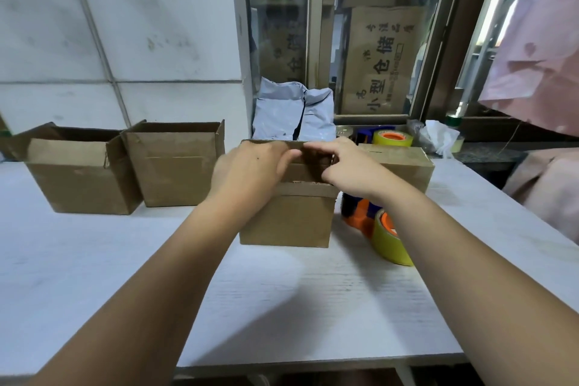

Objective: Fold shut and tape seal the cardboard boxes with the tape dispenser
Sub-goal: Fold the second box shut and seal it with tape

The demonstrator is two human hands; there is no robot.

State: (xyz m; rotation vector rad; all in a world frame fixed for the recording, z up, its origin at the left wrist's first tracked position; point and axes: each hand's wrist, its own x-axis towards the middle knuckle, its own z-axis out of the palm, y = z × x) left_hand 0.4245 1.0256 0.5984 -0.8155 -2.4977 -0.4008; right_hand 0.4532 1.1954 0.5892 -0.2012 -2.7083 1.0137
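Observation:
A small brown cardboard box stands at the middle of the white table. My left hand lies over its top left with the fingers pressing a flap down. My right hand reaches over the top right, fingers curled onto a flap edge. An orange and blue tape dispenser with a yellow tape roll lies on the table just right of the box, under my right forearm. Two open-topped boxes stand at the left. A closed box sits behind on the right.
A second yellow tape roll with a dispenser sits by the window sill at the back. Grey plastic mailer bags lean behind the middle box. White foam blocks line the back left. Pink cloth hangs at the right.

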